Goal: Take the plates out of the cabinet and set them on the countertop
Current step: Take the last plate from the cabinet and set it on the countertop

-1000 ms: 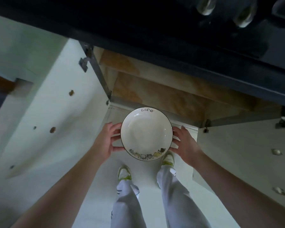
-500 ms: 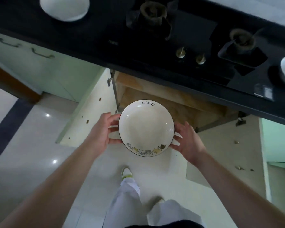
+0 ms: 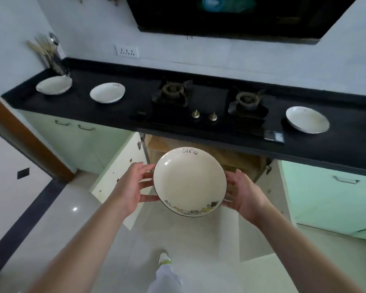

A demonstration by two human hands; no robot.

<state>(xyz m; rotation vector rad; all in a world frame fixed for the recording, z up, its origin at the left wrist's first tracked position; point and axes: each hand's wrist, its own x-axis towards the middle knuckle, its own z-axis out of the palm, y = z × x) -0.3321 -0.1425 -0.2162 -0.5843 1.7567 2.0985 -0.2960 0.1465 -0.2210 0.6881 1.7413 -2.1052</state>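
Spanning the far wall, the black tabletop [image 3: 114,115] carries a two-burner stove [image 3: 207,104] and three white plates [image 3: 107,92], two left of it and one right. Below it, the cabinet [image 3: 199,151] stands open. A fourth plate [image 3: 189,181] is held level before the cabinet, left hand [image 3: 131,187] and right hand [image 3: 247,193] gripping opposite rims.

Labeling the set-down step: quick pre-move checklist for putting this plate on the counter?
1. Plate held from both sides by left hand and right hand: ok.
2. Plate level, upright: ok.
3. Bare countertop free for it, right of the rightmost plate: ok.
4. Burners off: cannot tell.
5. Cabinet doors open beside the legs, trip risk: not ok.
6. More plates left in the cabinet: cannot tell.
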